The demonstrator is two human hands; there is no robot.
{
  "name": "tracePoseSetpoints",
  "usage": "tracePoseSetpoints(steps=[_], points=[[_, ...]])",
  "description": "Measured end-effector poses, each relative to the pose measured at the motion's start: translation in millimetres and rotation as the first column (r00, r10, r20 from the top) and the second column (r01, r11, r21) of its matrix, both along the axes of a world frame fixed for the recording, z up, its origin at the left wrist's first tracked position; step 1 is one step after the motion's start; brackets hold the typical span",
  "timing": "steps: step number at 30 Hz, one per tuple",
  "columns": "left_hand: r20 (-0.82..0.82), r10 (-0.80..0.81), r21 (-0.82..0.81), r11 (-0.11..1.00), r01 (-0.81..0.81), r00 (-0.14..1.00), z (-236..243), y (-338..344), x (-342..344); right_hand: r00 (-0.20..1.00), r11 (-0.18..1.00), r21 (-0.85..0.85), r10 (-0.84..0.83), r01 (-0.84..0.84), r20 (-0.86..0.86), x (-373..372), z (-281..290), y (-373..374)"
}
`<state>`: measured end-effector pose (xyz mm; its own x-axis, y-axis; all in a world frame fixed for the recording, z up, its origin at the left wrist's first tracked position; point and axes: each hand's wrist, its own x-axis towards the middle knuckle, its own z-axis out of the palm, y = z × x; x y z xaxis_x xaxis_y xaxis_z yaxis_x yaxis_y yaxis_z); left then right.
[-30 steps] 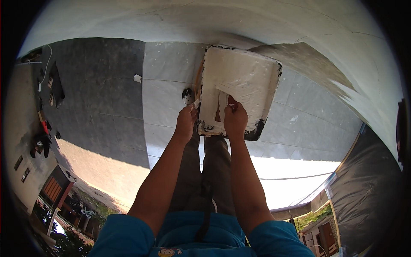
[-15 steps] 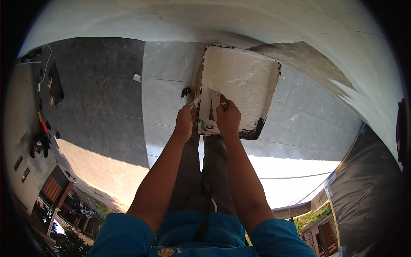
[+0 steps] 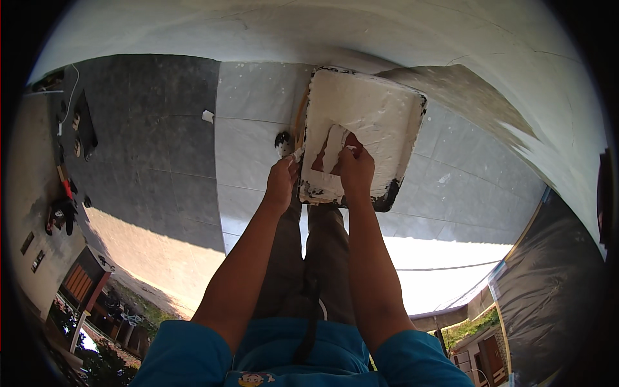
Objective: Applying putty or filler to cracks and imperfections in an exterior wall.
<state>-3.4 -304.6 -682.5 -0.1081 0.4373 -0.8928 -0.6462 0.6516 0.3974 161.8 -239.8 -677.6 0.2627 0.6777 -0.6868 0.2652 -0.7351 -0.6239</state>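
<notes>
A black rectangular tray [image 3: 389, 201] holds a wide layer of creamy white paste [image 3: 361, 97] and stands in front of my legs. My right hand [image 3: 356, 171] is closed on a reddish-brown putty spreader [image 3: 351, 143], held over the near left part of the paste. White paste coats a band across the spreader's blade. At the tray's left edge, my left hand [image 3: 280, 184] is closed, its fingertips around something smeared with white. What that is, and whether it belongs to the tray's rim, I cannot make out.
A dark, paint-spotted round object [image 3: 282, 143] is left of the tray. Grey sheeting [image 3: 251, 97] covers the floor, with a small white scrap [image 3: 207, 116] on it. A pale wall [image 3: 309, 32] curves across the far side; black plastic sheeting [image 3: 548, 290] is at right.
My right hand has moved slightly right with the spreader, which has turned so more of its coated face shows. My left hand stays at the tray's left edge.
</notes>
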Motion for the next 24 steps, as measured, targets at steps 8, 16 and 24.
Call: tracePoseSetpoints(steps=[8,16,24], points=[[0.014,-0.014,0.023,1.000,0.013,1.000,-5,-2,-4,0.970,0.982,0.067,0.160,-0.175,0.185,-9,13,-5],[0.031,-0.011,0.055,0.998,0.010,0.999,-6,-3,-5,0.957,0.971,0.079,0.204,-0.224,0.207,-11,2,-8],[0.019,0.002,0.033,0.999,-0.002,1.000,-5,-2,-3,0.948,0.966,0.056,0.235,-0.252,0.216,-17,6,-19]])
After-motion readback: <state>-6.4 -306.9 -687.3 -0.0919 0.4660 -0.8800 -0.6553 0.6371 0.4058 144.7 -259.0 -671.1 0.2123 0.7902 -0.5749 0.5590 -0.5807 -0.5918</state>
